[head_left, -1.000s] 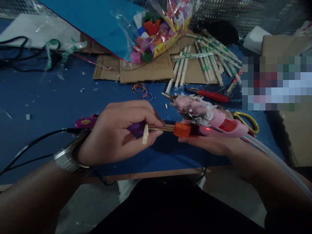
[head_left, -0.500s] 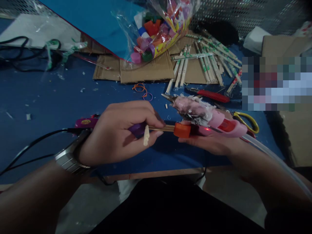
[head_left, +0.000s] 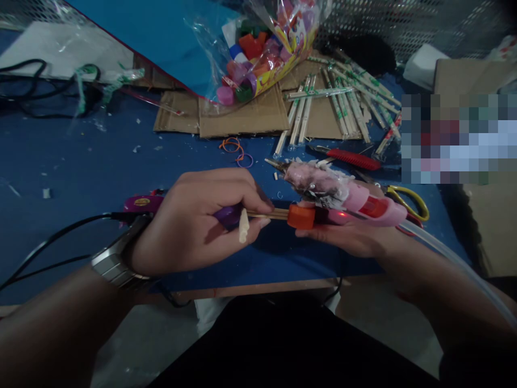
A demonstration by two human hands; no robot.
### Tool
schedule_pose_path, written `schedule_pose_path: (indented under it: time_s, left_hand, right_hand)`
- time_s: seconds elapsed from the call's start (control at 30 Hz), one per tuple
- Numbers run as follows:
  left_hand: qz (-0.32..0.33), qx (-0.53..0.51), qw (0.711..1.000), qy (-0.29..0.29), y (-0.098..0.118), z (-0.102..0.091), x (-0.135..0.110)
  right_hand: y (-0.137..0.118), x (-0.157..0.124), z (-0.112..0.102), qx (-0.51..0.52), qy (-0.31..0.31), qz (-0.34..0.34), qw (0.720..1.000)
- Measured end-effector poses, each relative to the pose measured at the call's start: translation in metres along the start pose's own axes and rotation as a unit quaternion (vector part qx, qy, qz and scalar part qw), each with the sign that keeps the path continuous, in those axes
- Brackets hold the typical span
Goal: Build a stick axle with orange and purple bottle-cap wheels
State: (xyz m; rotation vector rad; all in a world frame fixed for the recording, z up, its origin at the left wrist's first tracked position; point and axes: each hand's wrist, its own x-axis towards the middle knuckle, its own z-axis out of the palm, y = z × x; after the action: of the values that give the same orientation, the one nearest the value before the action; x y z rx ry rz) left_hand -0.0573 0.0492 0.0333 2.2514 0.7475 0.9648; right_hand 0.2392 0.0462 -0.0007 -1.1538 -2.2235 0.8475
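Note:
My left hand [head_left: 197,221] is closed round a bundle of thin wooden sticks [head_left: 270,214] with a purple cap [head_left: 226,214] at its near end; one short stick end [head_left: 243,225] pokes out below my fingers. An orange bottle cap [head_left: 301,216] sits at the sticks' far end. My right hand [head_left: 347,237] holds a pink glue gun [head_left: 347,194], crusted with dried glue, whose body lies just above the orange cap and whose metal nozzle points left. A small red light glows on the gun.
A clear bag of coloured caps [head_left: 258,48] and a pile of wrapped chopsticks [head_left: 343,97] lie on cardboard [head_left: 242,116] at the back. A red-handled tool [head_left: 347,158], yellow-handled scissors [head_left: 407,196], rubber bands [head_left: 236,150] and black cables [head_left: 48,248] rest on the blue table [head_left: 81,167].
The glue gun has shifted slightly to the left. Both hands otherwise hold still.

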Motion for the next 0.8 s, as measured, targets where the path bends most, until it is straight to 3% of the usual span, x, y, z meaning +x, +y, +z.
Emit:
schedule_pose_path:
  time_s: [0.5, 0.8]
  left_hand:
    - [0.003, -0.011, 1.0, 0.004, -0.0009, 0.0, 0.0006]
    - [0.001, -0.005, 1.0, 0.004, -0.0005, -0.0001, -0.0007]
  right_hand:
    - [-0.0026, -0.001, -0.003, -0.001, 0.005, -0.013, 1.0]
    - [-0.0047, 0.0031, -0.0036, 0.008, 0.004, -0.057, 0.998]
